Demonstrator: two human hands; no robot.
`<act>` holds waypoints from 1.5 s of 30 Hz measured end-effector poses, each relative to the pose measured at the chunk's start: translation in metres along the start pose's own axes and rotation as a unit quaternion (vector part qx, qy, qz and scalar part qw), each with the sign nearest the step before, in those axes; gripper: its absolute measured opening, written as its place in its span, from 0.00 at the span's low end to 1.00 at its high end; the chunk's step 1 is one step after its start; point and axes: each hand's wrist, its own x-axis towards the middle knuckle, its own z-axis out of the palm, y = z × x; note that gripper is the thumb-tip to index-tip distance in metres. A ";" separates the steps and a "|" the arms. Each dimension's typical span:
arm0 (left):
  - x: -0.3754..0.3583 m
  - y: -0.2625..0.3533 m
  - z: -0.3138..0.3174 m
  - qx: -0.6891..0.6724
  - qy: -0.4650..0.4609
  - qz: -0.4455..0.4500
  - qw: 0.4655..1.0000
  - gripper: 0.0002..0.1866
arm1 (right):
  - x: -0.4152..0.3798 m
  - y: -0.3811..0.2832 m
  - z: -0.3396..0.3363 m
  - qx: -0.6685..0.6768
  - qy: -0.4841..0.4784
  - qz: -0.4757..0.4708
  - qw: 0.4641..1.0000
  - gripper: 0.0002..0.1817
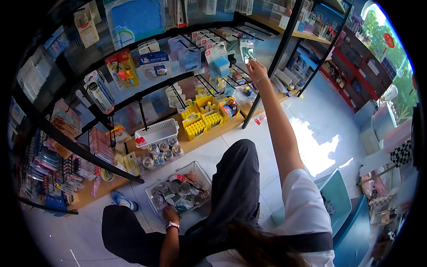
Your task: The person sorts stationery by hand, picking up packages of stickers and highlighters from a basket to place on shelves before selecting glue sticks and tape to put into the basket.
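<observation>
My right hand point(257, 70) reaches far out to the shelf rack, its fingers pinching the lower end of a small clear packet with a green part point(247, 51). The packet is upright at the end of a black display hook. Low in front of me, my left hand point(171, 215), with a band at the wrist, has its fingers curled at the near left rim of a clear plastic bin point(205, 171). Inside the bin lie round clear tubs point(174, 187) and green-and-white packets point(183, 206), close to those fingers.
Black hooks on the rack carry hanging packs, among them a blue-and-white card pack point(155, 64). Yellow boxes of glue sticks point(195, 129) and a white basket point(156, 132) stand on the bottom shelf. A black post point(271, 58) rises beside my right arm. A teal bin point(338, 191) sits at right.
</observation>
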 end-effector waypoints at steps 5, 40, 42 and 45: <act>0.001 -0.007 0.018 0.009 -0.016 0.009 1.000 0.14 | -0.002 -0.013 0.000 -0.018 0.013 -0.002 1.000 0.08; 0.029 -0.051 0.048 -0.355 -0.153 -0.140 0.911 0.16 | -0.237 0.112 -0.016 -0.382 0.079 -0.214 0.896 0.14; 0.019 -0.036 0.001 -0.514 -0.232 -0.281 0.776 0.17 | -0.288 0.143 -0.066 -0.474 -0.015 -0.126 0.871 0.12; 0.035 -0.056 -0.008 -0.317 -0.245 -0.207 0.893 0.13 | -0.388 0.166 -0.048 -0.331 -0.026 0.085 0.940 0.10</act>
